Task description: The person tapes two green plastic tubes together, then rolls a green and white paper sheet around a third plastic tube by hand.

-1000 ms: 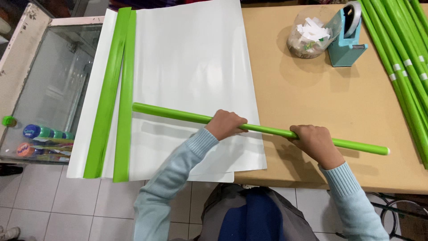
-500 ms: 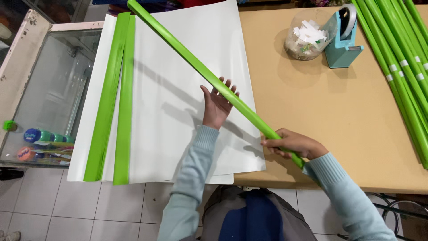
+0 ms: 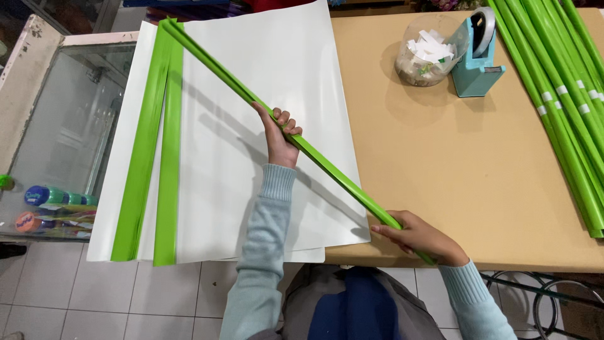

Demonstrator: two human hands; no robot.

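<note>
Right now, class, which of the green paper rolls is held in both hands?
The long green roll slanting across the white sheets, gripped by the left hand and right hand. The other rolls lie untouched at the table's right.

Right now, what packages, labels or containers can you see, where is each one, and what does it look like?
Clear plastic jar: far side of the table, round, holding white paper slips.
Tape dispenser: right beside the jar, teal, with a grey roll.
Bottles: in the glass case at left, lying down, blue and green caps, coloured labels.
White bands: wrapped round the green rolls at the far right.
</note>
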